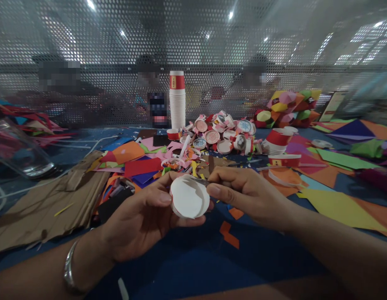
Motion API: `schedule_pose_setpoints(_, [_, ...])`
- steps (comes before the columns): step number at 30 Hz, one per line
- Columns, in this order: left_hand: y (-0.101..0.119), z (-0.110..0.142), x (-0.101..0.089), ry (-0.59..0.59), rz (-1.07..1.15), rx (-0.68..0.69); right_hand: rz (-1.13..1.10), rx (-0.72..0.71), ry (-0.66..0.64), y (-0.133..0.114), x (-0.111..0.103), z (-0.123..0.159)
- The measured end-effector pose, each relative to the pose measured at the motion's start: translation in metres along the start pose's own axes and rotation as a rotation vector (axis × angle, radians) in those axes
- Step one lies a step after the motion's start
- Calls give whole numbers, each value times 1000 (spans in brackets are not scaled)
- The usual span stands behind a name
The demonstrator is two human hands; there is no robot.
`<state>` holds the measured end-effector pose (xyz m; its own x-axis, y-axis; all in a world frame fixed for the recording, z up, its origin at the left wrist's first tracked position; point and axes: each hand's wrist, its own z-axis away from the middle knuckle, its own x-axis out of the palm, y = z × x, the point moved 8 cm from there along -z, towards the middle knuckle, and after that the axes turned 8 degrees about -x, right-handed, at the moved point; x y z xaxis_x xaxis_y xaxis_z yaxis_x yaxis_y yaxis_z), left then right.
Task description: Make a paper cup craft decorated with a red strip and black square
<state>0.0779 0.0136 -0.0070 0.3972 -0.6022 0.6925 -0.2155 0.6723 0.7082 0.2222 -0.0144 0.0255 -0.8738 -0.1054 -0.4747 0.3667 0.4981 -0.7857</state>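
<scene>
A cut-down paper cup (pixel 189 200), white inside with a bit of red at its left edge, faces me. My left hand (pixel 146 212) is closed around it, thumb on the left rim and fingers behind and below. My right hand (pixel 243 193) pinches a thin grey blade-like tool (pixel 200 180) whose tip lies at the cup's upper rim; its handle is hidden by the fingers. Behind my hands spreads a heap of coloured paper scraps (pixel 181 156). Orange paper pieces (pixel 229 237) lie on the blue table just below the right hand.
A tall stack of paper cups (pixel 177 104) stands at the back, beside a pile of cut cup bottoms (pixel 220 135). Flattened cardboard (pixel 65 200) and a tilted glass (pixel 23 150) lie left. Coloured sheets (pixel 346 206) and more cups (pixel 276 141) are right. A perforated screen (pixel 193 46) closes the back.
</scene>
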Motion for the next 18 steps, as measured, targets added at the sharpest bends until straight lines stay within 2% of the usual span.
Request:
schedule_pose_setpoints(6, [1, 0, 5, -45, -24, -22, -54, 10, -23, 2, 1, -1])
schedule_pose_setpoints(18, [3, 0, 8, -11, -53, -17, 35, -16, -16, 1, -2, -2])
